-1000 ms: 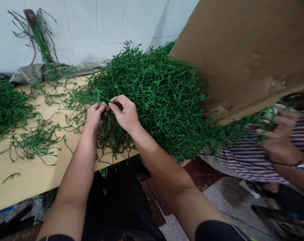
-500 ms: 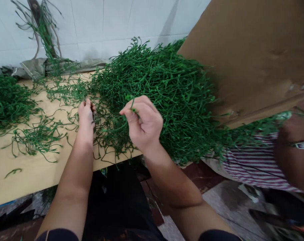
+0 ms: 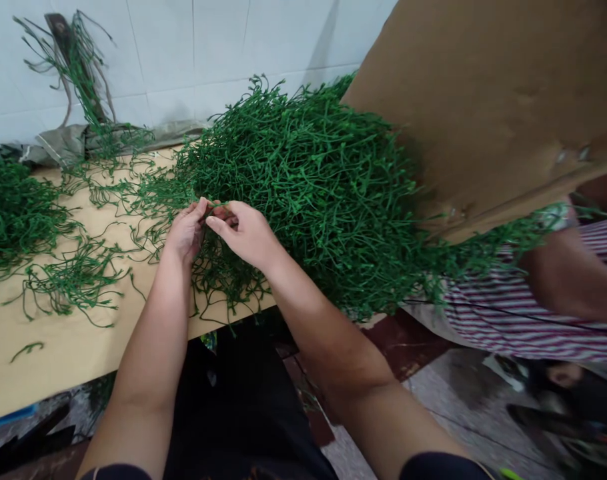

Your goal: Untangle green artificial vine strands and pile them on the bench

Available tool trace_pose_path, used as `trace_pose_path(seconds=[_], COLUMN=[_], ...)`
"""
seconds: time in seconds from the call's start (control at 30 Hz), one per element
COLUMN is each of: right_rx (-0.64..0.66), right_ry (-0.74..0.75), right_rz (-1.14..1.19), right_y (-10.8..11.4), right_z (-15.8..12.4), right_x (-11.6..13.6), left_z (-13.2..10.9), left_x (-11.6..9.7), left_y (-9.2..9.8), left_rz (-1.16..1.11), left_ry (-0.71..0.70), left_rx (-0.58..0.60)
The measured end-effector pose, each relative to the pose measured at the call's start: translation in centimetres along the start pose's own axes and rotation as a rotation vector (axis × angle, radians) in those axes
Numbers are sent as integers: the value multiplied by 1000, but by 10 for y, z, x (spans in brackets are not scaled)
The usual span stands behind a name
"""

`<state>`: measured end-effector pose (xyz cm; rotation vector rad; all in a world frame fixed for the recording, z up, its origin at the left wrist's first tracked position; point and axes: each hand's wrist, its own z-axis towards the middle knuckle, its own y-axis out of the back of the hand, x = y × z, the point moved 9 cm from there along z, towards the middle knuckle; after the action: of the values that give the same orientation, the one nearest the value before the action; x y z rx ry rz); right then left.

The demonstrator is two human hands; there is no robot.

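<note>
Both hands meet above the table, at the left edge of a big heap of green stems (image 3: 303, 180). My left hand (image 3: 186, 230) is closed, thumb and fingers pinched at a small green piece between the hands. Facing it, my right hand (image 3: 241, 230) is closed too, its fingertips on the same green piece. The piece is small and partly hidden by the fingers. Loose green stems (image 3: 73, 277) lie on the tan tabletop (image 3: 83, 347) to the left, and one short stem (image 3: 27, 350) lies apart near the front.
Another green heap (image 3: 18, 213) stands at the far left. A large cardboard sheet (image 3: 483, 113) leans over the right side. Stems hang from a dark upright strip (image 3: 73, 60) by the tiled wall (image 3: 173, 53). A person in a striped garment (image 3: 503, 313) is at the right.
My right hand has moved left and down from over the heap to meet my left hand. My left hand has shifted slightly right. The other person's arm has moved.
</note>
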<state>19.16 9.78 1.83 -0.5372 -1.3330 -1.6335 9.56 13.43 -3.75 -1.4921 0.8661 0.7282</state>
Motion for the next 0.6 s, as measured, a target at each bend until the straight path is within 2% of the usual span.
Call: trace_pose_path(seconds=[0.13, 0.23, 0.37, 0.5, 0.6], right_rx=[73, 104, 217, 257, 232], right_ry=[-40, -51, -29, 8, 26], right_rz=[102, 121, 66, -6, -16], right_y=[-23, -34, -50, -54, -49], right_z=[7, 3, -6, -12, -15], right_x=[-9, -11, -4, 8, 15], left_z=[-1, -2, -2, -3, -5], left_x=[3, 1, -5, -9, -12], left_y=[-5, 0, 11, 15, 19], left_rz=[-88, -156, -206, -215, -203], left_ry=[36, 39, -1, -9, -32], left_rx=[25, -28, -94, -98, -165])
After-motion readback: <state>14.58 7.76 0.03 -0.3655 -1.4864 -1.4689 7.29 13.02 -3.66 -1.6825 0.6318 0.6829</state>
